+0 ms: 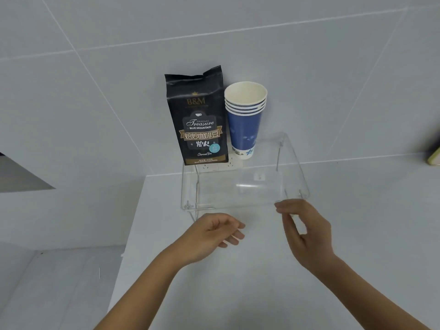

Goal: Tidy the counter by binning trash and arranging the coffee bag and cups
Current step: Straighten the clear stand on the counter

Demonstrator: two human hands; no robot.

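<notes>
A black coffee bag point(198, 117) stands upright at the back of a clear acrylic shelf point(242, 186), against the tiled wall. Right beside it stands a stack of blue paper cups point(245, 120), mouth up. My left hand point(214, 234) hovers over the white counter in front of the shelf, fingers loosely curled with nothing in them. My right hand point(304, 232) is raised at the shelf's front right corner, thumb and fingers apart, holding nothing; its fingertips are close to the shelf's front edge.
The white counter point(238, 282) ends at a left edge, with a lower grey floor area point(59, 282) beyond. A wall socket point(214, 166) shows through the shelf. A greenish object point(434, 156) peeks in at the far right.
</notes>
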